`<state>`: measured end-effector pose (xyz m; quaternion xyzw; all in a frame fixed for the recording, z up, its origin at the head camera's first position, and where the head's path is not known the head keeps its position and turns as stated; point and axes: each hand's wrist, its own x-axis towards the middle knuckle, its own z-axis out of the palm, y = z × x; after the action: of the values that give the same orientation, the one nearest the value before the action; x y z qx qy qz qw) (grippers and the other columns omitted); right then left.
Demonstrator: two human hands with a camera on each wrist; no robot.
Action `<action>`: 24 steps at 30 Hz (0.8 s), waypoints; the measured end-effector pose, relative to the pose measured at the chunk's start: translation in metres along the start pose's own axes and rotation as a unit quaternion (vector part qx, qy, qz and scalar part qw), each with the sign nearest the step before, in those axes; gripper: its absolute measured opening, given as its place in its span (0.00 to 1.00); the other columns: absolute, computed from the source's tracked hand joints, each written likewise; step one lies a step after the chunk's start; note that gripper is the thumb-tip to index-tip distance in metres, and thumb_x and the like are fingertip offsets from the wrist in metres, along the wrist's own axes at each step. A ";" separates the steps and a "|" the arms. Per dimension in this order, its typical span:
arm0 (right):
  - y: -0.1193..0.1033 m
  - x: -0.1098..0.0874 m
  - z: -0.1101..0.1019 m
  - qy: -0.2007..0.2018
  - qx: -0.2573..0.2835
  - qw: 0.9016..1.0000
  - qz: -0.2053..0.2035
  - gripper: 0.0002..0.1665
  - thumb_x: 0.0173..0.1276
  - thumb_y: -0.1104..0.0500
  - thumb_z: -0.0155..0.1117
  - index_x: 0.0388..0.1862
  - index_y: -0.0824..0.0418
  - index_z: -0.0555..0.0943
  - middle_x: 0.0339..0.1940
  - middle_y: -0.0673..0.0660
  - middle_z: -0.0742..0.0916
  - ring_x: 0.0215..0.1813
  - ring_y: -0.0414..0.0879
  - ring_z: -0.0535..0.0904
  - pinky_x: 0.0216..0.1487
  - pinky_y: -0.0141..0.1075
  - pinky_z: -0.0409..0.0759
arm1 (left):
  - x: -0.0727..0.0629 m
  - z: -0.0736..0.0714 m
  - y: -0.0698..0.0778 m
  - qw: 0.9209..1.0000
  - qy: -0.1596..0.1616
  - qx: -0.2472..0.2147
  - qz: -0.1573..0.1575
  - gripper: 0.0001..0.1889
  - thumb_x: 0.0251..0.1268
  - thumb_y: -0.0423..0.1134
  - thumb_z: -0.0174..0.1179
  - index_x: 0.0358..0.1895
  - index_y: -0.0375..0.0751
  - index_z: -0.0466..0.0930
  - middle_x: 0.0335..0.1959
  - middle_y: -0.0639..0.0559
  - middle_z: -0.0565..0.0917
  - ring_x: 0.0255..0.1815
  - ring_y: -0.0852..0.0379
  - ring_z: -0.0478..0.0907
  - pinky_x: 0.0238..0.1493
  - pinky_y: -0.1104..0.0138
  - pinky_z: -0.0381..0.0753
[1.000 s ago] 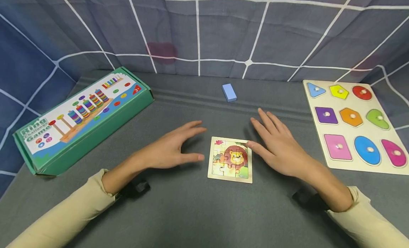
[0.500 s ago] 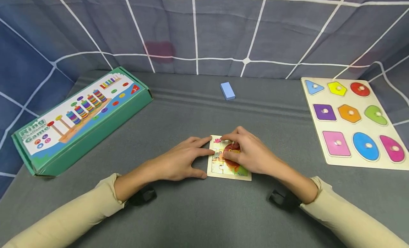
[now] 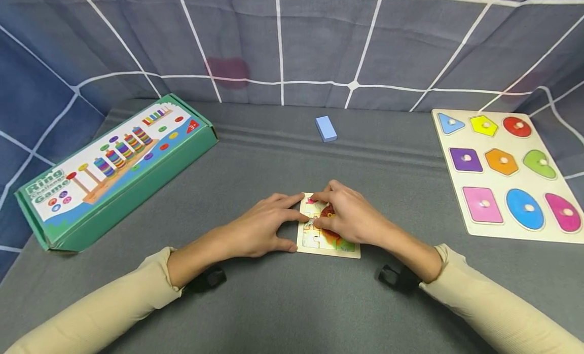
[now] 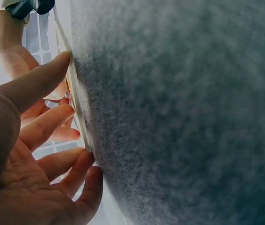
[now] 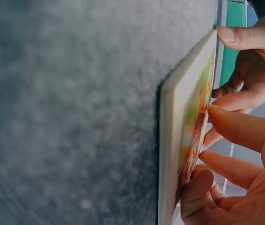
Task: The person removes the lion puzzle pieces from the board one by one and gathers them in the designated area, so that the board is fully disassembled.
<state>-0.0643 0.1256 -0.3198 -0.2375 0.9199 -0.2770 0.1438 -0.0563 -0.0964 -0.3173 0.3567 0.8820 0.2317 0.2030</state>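
A small lion jigsaw puzzle (image 3: pixel 328 251) in a pale wooden frame lies flat on the grey cloth in front of me. My left hand (image 3: pixel 257 229) is at its left side, thumb at the near corner and fingertips along the frame. In the left wrist view, that hand's thumb and fingers spread along the frame edge (image 4: pixel 79 105). The right hand (image 3: pixel 353 214) reaches over the pieces, covering much of the lion. Its thumb and index fingertip touch the picture, set apart from each other, as the right wrist view shows beside the frame's thick edge (image 5: pixel 170 122).
At left lies a green Ring Challenge Game box (image 3: pixel 118 166). A small blue block (image 3: pixel 326 129) sits beyond the puzzle. On the right is a wooden peg board (image 3: pixel 490 179) with several coloured knobbed shapes. A gridded blue-grey cloth (image 3: pixel 315 44) hangs behind.
Both hands have come in from either side of the puzzle and down onto it. Over the last half second, the right hand's fingertips have shifted slightly left across the pieces.
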 end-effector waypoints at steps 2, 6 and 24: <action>0.001 0.001 0.000 -0.001 -0.001 1.000 0.007 0.26 0.62 0.58 0.73 0.58 0.65 0.81 0.45 0.54 0.78 0.41 0.45 0.74 0.44 0.42 0.73 | 0.001 0.000 0.001 1.000 -0.004 0.004 0.000 0.30 0.54 0.45 0.75 0.63 0.48 0.79 0.76 0.44 0.60 0.70 0.45 0.62 0.65 0.45 0.63; 0.000 0.003 0.001 -0.004 0.008 1.000 0.027 0.25 0.62 0.57 0.73 0.57 0.63 0.80 0.49 0.55 0.76 0.41 0.47 0.73 0.45 0.43 0.73 | 0.000 -0.001 0.002 1.000 -0.010 0.014 0.005 0.31 0.55 0.45 0.74 0.65 0.48 0.78 0.77 0.43 0.59 0.70 0.45 0.61 0.65 0.46 0.63; -0.002 0.005 0.002 0.021 0.000 1.000 -0.014 0.27 0.62 0.63 0.73 0.61 0.64 0.80 0.45 0.53 0.77 0.38 0.45 0.72 0.41 0.40 0.72 | -0.004 -0.001 0.000 0.999 -0.035 0.038 0.016 0.36 0.57 0.49 0.72 0.70 0.49 0.71 0.79 0.44 0.53 0.72 0.46 0.58 0.66 0.46 0.63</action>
<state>-0.0666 0.1208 -0.3208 -0.2446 0.9192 -0.2843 0.1206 -0.0543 -0.0992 -0.3153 0.3865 0.8766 0.1884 0.2162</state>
